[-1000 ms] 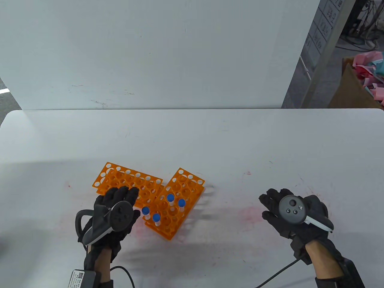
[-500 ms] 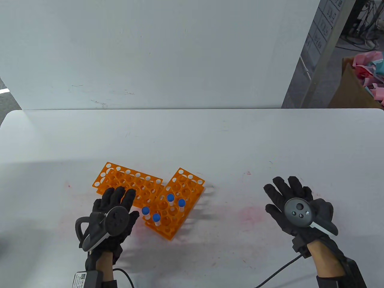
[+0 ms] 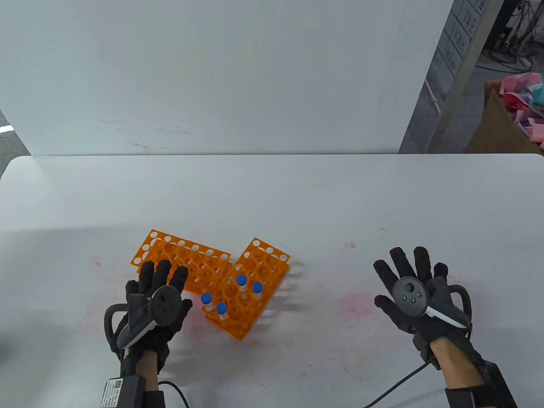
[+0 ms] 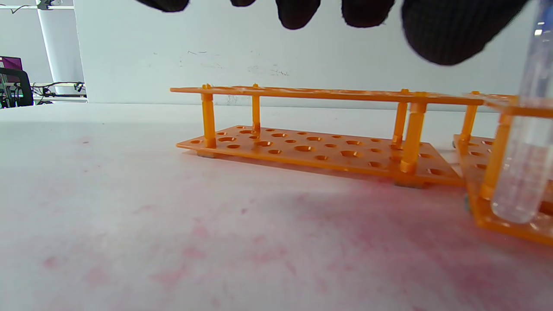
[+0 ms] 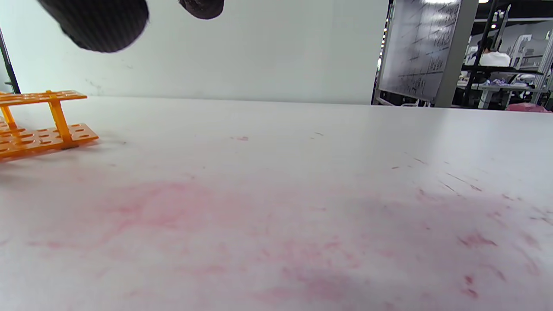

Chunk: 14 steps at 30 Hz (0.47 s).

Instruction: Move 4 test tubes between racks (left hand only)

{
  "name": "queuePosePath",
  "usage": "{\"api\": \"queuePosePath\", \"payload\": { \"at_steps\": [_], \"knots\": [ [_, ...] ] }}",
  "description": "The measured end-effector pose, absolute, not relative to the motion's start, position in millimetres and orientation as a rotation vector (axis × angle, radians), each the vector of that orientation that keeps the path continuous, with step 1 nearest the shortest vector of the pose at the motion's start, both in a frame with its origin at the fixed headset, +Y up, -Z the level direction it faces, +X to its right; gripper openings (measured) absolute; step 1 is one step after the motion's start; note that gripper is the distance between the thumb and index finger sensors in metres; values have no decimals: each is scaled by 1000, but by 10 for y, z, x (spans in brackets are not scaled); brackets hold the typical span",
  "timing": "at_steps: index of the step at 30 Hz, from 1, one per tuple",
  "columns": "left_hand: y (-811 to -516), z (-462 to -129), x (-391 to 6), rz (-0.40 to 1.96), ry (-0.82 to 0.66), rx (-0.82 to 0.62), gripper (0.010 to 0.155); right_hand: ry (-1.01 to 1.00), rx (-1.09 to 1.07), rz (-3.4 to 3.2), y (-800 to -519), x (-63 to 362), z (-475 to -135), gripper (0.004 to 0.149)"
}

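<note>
Two orange racks lie side by side. The left rack [image 3: 187, 259] has no tubes in it; it also shows in the left wrist view [image 4: 319, 125]. The right rack [image 3: 250, 289] holds several clear test tubes with blue caps [image 3: 241, 280]. One tube [image 4: 525, 142] stands at the right edge of the left wrist view. My left hand [image 3: 155, 297] hovers open over the near end of the left rack, fingers spread, holding nothing. My right hand [image 3: 418, 289] rests open on the table far to the right, empty.
The white table [image 3: 297, 199] has pink stains near the hands. A white wall panel [image 3: 212, 76] stands behind the table. A cardboard box with pink scraps [image 3: 518, 114] sits beyond the back right corner. Cables trail from both wrists at the front edge.
My left hand has drawn back a little toward me and to the left, off the left rack. My right hand has spread its fingers and slid slightly forward and to the right.
</note>
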<state>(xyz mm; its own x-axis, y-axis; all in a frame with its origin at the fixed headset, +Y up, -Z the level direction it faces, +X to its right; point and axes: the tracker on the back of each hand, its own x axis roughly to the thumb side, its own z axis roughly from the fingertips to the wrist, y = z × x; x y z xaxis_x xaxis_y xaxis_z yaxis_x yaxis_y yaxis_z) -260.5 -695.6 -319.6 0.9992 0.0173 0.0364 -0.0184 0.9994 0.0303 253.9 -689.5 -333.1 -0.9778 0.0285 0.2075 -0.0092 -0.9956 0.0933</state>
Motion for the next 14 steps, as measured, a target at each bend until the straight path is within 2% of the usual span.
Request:
{"api": "queuePosePath", "payload": {
  "at_steps": [14],
  "knots": [
    [-6990, -3213, -2610, 24, -27, 15, 73, 170, 374, 3097, -6914, 2496, -3316, 71]
  ]
}}
